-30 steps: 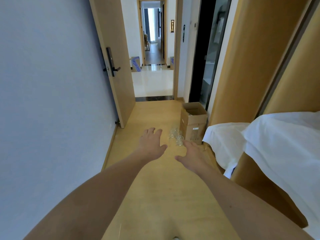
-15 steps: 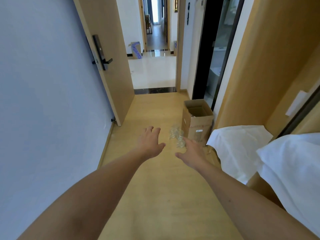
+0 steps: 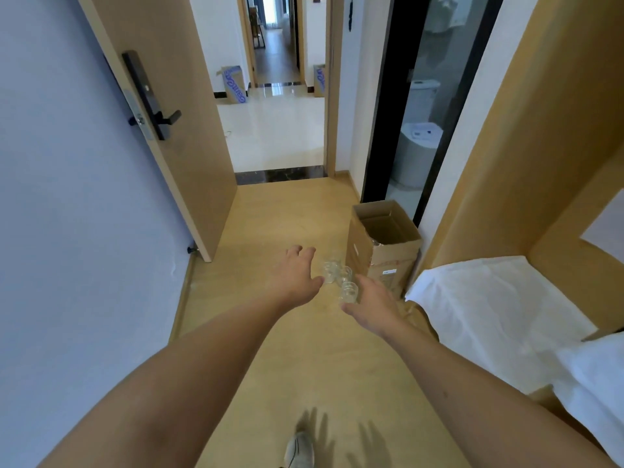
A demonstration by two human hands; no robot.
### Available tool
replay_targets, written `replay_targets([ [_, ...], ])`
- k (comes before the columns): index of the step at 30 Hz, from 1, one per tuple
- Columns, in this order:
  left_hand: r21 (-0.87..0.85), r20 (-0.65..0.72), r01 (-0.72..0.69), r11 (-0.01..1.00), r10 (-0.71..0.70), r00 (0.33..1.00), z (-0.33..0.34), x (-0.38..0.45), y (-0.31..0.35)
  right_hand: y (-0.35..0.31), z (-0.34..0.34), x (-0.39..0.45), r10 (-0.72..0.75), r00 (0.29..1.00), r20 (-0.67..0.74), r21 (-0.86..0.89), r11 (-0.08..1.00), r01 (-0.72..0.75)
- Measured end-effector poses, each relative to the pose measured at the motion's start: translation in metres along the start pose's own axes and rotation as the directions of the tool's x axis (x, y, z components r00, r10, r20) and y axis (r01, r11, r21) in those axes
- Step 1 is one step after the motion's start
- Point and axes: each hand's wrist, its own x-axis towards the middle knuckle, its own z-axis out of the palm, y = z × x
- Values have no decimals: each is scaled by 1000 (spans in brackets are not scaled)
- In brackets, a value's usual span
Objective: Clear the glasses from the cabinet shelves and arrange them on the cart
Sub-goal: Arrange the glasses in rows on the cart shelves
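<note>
Three small clear glasses (image 3: 341, 278) stand close together on the wooden floor, just left of an open cardboard box (image 3: 383, 243). My left hand (image 3: 295, 275) is stretched out forward with relaxed fingers, holding nothing, to the left of the glasses. My right hand (image 3: 373, 305) reaches forward too, fingers straight and empty, lined up just in front and right of the nearest glass. No cart or cabinet shelf is in view.
A blue-grey wall runs along the left, with an open wooden door (image 3: 162, 106) ahead on the left. White cloth (image 3: 499, 315) covers furniture on the right. A dark glass bathroom door (image 3: 398, 96) stands behind the box. A shoe (image 3: 299, 450) shows at the bottom edge.
The view has moved forward and tilted down; the glasses and box look nearer. Both hands stay stretched out and empty, now framing the glasses more closely.
</note>
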Motion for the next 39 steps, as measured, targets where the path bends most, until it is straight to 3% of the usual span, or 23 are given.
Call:
replay_targets([
  [7, -88, 74, 26, 996, -19, 997, -9, 96, -56, -46, 9, 90, 79, 997, 7, 22, 997, -79],
  [18, -139, 169, 71, 988, -47, 984, 9, 223, -101, -62, 31, 222, 162, 984, 72, 10, 986, -163],
  [31, -3, 209, 89, 996, -86, 974, 10, 451, -126, -76, 26, 448, 204, 970, 134, 88, 972, -217],
  [39, 51, 344, 4, 999, -21, 939, 39, 552, -133, -69, 22, 530, 304, 939, 158, 176, 927, -330],
])
